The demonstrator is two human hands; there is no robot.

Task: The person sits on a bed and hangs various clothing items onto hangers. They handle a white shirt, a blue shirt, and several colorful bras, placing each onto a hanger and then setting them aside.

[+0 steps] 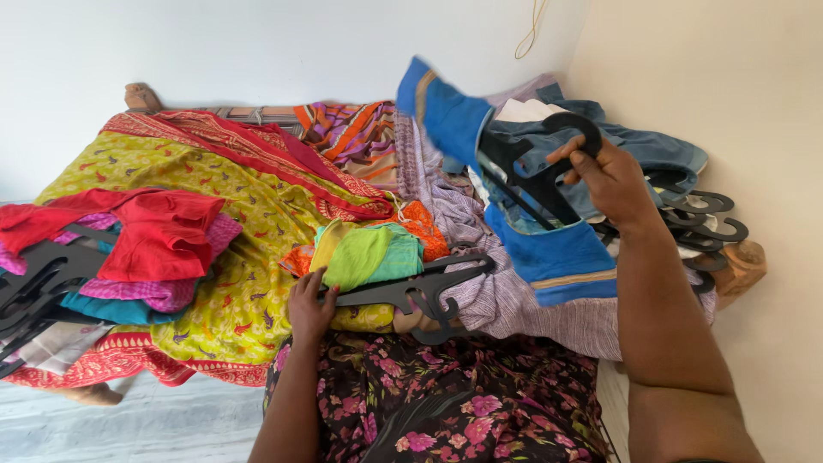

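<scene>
My right hand (610, 178) is raised at the right and grips the hook of a black plastic hanger (540, 167) that carries a bright blue garment with a tan band (553, 253). My left hand (309, 302) rests low in the middle, fingers on the end of another black hanger (411, 287) that lies flat across the clothes. Just above that hand lies a folded green and yellow garment (369, 253) next to an orange one (420, 225).
A yellow patterned cloth with a red border (214, 223) covers the bed. Red and pink garments on hangers (163, 236) lie at the left. Several spare black hangers (707, 225) are piled at the right by the wall. A dark floral fabric (446, 399) covers my lap.
</scene>
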